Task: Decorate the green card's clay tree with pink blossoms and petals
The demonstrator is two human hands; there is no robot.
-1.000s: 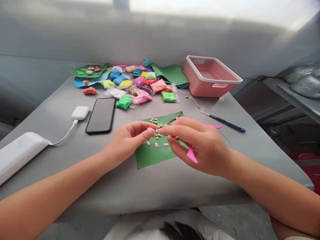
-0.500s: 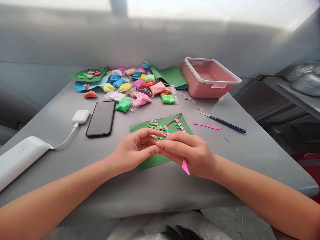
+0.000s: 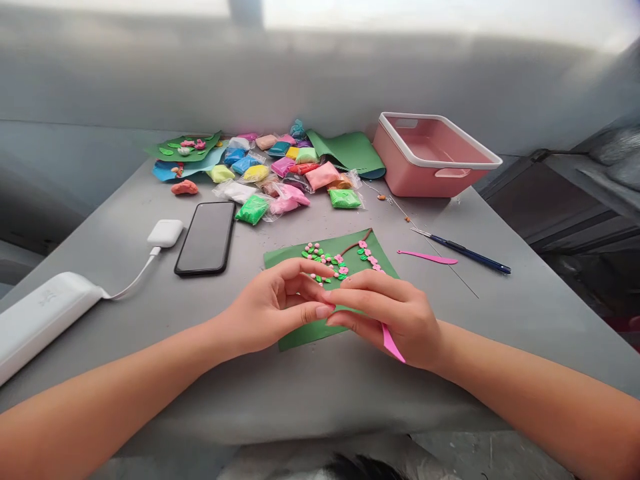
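Observation:
Above the front of a green sheet [image 3: 295,337], my two hands meet at the fingertips. My left hand [image 3: 280,303] is closed in a pinch at thumb and fingers; whatever lies between them is too small and hidden to make out. A pink plastic clay tool [image 3: 393,345] is tucked in my right hand [image 3: 395,310], its pointed end sticking out below the palm. The right thumb and fingers touch the left fingertips. On the sheet, a brown clay branch [image 3: 354,245] carries pink clay flowers [image 3: 367,253] and green leaves, partly covered by my hands.
Bagged coloured clay [image 3: 287,198] is heaped at the back, beside a pink basket [image 3: 435,167]. A phone [image 3: 205,238], a white charger case [image 3: 165,233] and a power bank [image 3: 47,320] lie left. A second pink tool [image 3: 427,257] and a dark-handled pen-like tool [image 3: 465,253] lie right.
The view has shifted a little, so the table things appear slightly farther right. My hands stay together, a touch lower, and the pink tool is still in my right hand.

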